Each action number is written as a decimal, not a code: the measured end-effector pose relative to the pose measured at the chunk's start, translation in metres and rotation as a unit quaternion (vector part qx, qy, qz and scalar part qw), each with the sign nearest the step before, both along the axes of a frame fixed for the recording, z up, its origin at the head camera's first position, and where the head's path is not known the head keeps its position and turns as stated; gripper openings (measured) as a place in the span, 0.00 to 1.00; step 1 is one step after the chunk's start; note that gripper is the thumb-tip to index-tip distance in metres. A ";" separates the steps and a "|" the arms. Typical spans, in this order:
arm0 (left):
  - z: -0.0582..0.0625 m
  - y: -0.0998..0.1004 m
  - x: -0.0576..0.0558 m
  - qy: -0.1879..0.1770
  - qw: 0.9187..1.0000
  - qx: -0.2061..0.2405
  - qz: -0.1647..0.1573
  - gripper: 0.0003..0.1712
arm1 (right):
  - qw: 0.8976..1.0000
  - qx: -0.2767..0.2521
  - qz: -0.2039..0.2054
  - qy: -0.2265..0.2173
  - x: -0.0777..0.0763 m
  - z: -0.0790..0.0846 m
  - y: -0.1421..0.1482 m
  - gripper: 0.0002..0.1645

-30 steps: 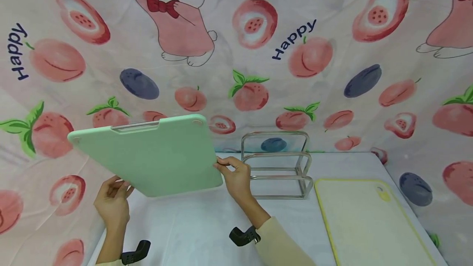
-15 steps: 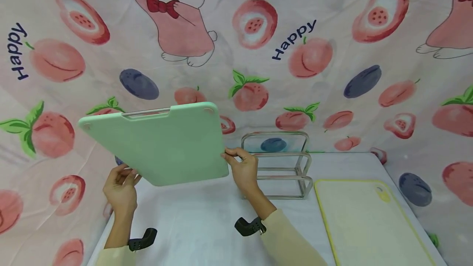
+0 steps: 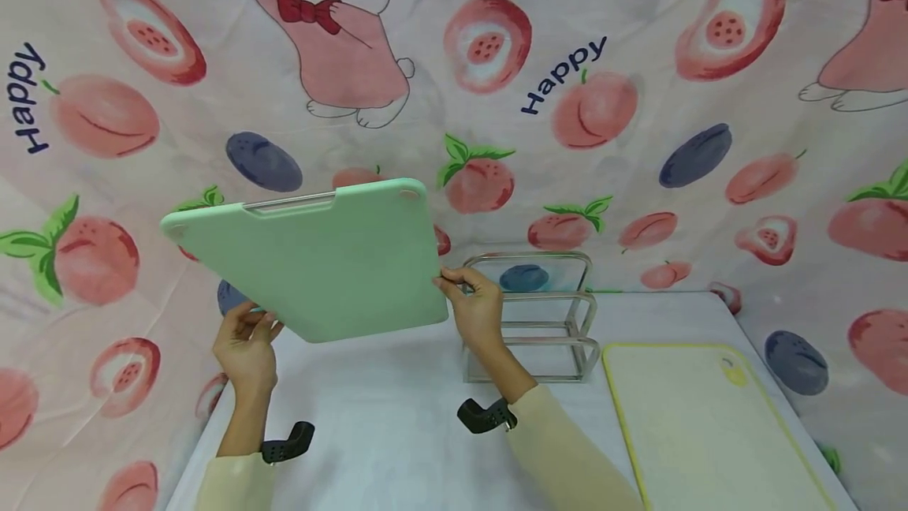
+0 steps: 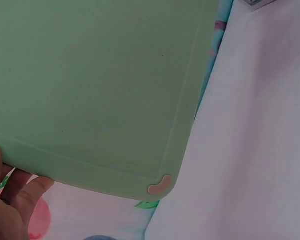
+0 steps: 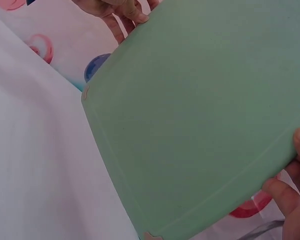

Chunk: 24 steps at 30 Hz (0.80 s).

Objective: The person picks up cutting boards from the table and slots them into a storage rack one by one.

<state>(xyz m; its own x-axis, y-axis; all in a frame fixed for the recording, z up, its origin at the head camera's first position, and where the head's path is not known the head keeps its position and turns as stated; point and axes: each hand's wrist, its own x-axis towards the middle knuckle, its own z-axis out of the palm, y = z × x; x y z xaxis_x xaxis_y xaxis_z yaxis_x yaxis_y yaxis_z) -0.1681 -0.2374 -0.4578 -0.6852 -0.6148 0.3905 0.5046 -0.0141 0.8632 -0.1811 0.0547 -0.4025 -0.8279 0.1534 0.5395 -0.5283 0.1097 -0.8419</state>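
Observation:
A green cutting board (image 3: pixel 319 259) with a metal bar handle (image 3: pixel 291 201) along its far edge is held tilted in the air above the table. My left hand (image 3: pixel 246 345) pinches its left edge, and my right hand (image 3: pixel 477 310) pinches the right edge, thumb on the near face. The left wrist view shows the board's flat green face (image 4: pixel 100 90) and a pinkish corner pad (image 4: pixel 159 185). Both hands grip opposite edges in the right wrist view, where my right hand (image 5: pixel 295 200) is partly cut off.
Behind my right hand stands a metal rack (image 3: pixel 542 337) with several upright loops. A pale cutting board with a yellow rim (image 3: pixel 624 432) lies at the table's right. A fruit-print cloth (image 3: pixel 426 54) hangs behind the white-covered table (image 3: pixel 383 432).
Both hands have raised the green cutting board and carried it slightly to the right and away from me. The rack and the yellow-rimmed board stay in place.

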 end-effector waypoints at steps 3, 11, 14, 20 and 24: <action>0.002 0.005 -0.005 -0.007 1.000 -0.002 0.002 0.12 | 1.000 -0.001 -0.001 -0.004 -0.003 0.000 0.005 0.06; 0.005 0.019 -0.014 -0.032 0.999 -0.031 0.002 0.11 | 1.000 -0.001 -0.009 -0.001 -0.011 0.000 0.018 0.06; 0.004 0.023 -0.015 -0.034 0.999 -0.028 0.000 0.11 | 1.000 0.009 -0.012 -0.011 -0.012 0.002 0.022 0.06; 0.002 0.029 -0.019 -0.037 0.999 -0.032 0.000 0.11 | 1.000 0.010 -0.014 -0.007 -0.014 0.002 0.028 0.05; 0.001 0.031 -0.022 -0.046 0.998 -0.045 0.000 0.11 | 1.000 0.011 -0.021 0.010 -0.015 -0.001 0.032 0.06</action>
<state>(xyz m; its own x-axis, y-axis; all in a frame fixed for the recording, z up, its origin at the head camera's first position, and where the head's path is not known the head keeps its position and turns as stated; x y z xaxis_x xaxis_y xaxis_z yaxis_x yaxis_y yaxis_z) -0.1905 -0.2068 -0.4569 -0.7203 -0.5807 0.3795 0.4235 0.0652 0.9036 -0.1960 0.0864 -0.4034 -0.8096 0.1758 0.5600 -0.5398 0.1516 -0.8281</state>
